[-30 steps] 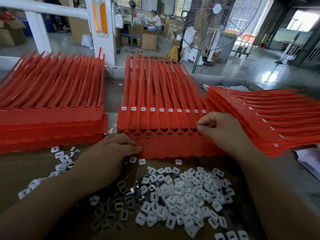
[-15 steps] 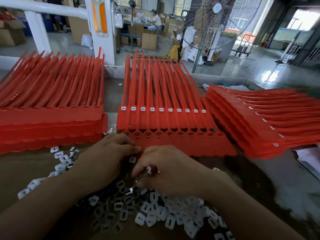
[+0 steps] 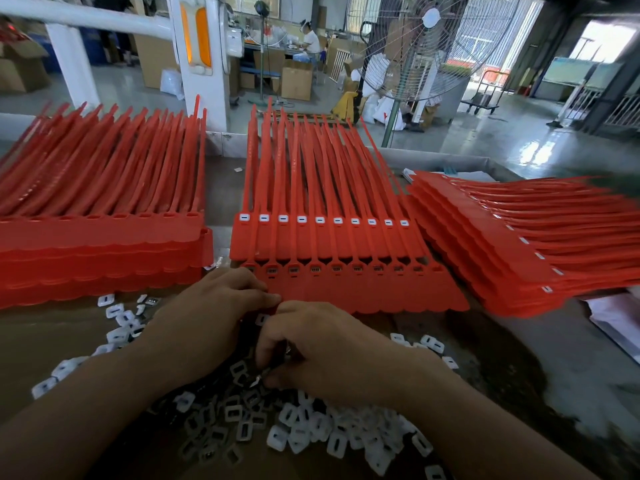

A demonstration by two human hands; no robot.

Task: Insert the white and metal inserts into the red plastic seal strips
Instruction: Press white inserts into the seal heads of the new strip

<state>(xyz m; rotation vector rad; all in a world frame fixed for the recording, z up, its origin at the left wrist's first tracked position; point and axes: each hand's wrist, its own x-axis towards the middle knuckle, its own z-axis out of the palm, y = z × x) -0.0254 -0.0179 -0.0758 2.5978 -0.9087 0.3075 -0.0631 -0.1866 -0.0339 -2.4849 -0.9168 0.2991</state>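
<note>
A sheet of red seal strips (image 3: 363, 289) lies in front of me, its sockets showing small metal pieces; the sheet stacked behind it (image 3: 325, 237) carries a row of white inserts. My left hand (image 3: 204, 323) rests on the front sheet's near left corner, fingers pressing its edge. My right hand (image 3: 322, 351) is curled over the pile of white inserts (image 3: 318, 427) on the cardboard, fingertips pinching a small metal insert (image 3: 258, 379) beside the left hand. Darker metal inserts (image 3: 214, 434) lie mixed in at the pile's left.
A stack of red strip sheets (image 3: 100, 258) sits at the left, another fanned stack (image 3: 512, 258) at the right. Loose white inserts (image 3: 117, 317) lie near the left stack. A standing fan (image 3: 415, 46) and a white pillar (image 3: 201, 57) rise beyond the table.
My right hand left the right part of the front sheet, came down to the insert pile beside the left hand and closed its fingers there. The left hand stayed put.
</note>
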